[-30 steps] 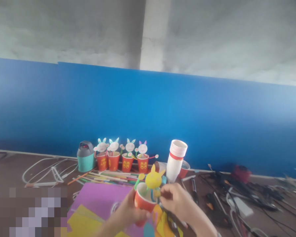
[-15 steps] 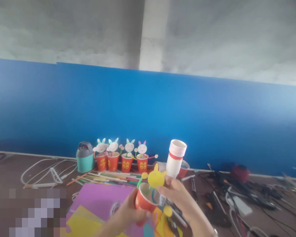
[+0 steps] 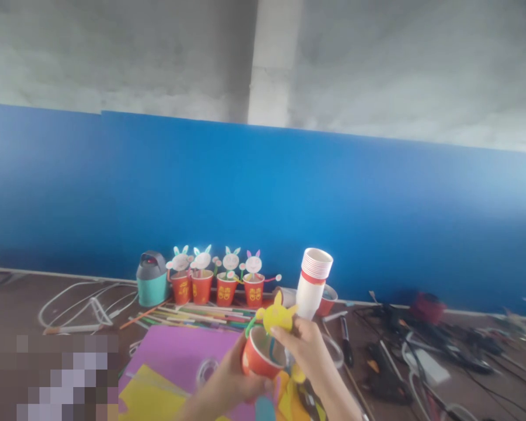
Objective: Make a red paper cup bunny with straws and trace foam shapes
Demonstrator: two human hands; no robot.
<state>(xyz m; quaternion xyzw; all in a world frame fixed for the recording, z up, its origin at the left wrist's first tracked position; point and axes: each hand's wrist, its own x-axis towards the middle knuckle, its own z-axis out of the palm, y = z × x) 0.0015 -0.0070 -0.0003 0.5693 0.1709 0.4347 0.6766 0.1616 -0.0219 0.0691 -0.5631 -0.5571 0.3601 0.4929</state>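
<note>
Paper cup (image 3: 263,363) and yellow animal-head cutout (image 3: 277,317) meet between the two hands in the head view, above the near part of the surface (image 3: 9,310). The left hand (image 3: 233,377) wraps round the cup's left side, thumb across the front; that grip probably steadies the light wall and leaves the mouth free. The right hand (image 3: 304,341) pinches the cutout at its lower right edge, thumb in front, presumably because so thin a shape would crease in a fuller grasp. A blue strip (image 3: 272,349) stands inside the cup, and a green strip (image 3: 249,325) curves up at its left rim; whether the cutout is fixed to a stem cannot be told.

Along the surface's far edge, four red cups (image 3: 226,290) bearing white rabbit faces (image 3: 230,261) stand in a row, likely set back so their slender arms escape knocks. To their right, a white cup stack (image 3: 310,297) is nested, which saves room. Coloured sticks (image 3: 197,314) lie before the row, and nearer, a purple sheet (image 3: 179,348) lies partly under a yellow sheet (image 3: 151,392), seemingly for easy reach.
</note>
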